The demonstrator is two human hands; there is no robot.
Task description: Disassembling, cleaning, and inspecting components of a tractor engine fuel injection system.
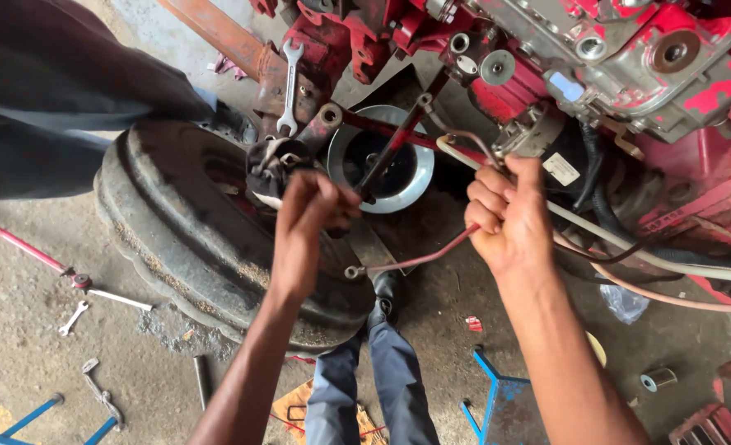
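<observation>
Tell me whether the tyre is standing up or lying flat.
Lying flat: the tyre rests on its side on the floor, sidewall up.

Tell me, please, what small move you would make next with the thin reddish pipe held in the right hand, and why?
Probably steady the loose ring end with the left hand. The right hand grips the thin reddish pipe near its bend beside the red engine, while that end hangs free over the tyre. The left hand is pinching something dark just above it.
</observation>
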